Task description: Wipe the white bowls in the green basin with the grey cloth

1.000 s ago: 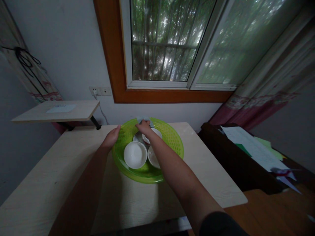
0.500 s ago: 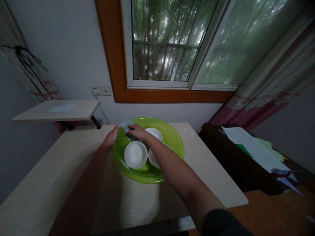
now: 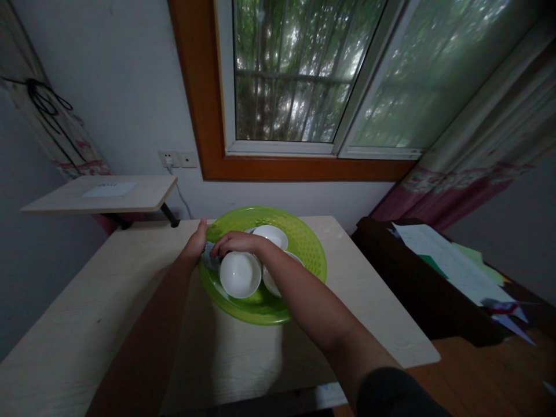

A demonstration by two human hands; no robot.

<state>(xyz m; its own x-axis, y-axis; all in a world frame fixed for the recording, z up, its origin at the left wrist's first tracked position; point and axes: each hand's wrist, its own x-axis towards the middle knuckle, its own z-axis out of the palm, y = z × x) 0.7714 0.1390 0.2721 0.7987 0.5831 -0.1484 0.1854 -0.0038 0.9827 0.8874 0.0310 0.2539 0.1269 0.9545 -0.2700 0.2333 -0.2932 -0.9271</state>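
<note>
A round green plastic basin (image 3: 304,243) sits on a pale wooden table (image 3: 108,301) and holds three white bowls, one at the front (image 3: 240,274), one at the back (image 3: 270,235), and one mostly behind my forearm. My left hand (image 3: 195,243) grips the basin's left rim. My right hand (image 3: 232,242) is closed on a pale grey cloth (image 3: 209,256) and presses it against the basin's inner left side, just beside the front bowl.
A small wooden shelf (image 3: 104,194) with a paper on it juts out at the left. A dark desk (image 3: 417,278) with papers stands to the right. A window and curtain are behind the table. A wall socket (image 3: 177,158) is at the back.
My right hand has carried the cloth from the basin's far rim leftward and down to its inner left side. My left hand has stayed on the rim.
</note>
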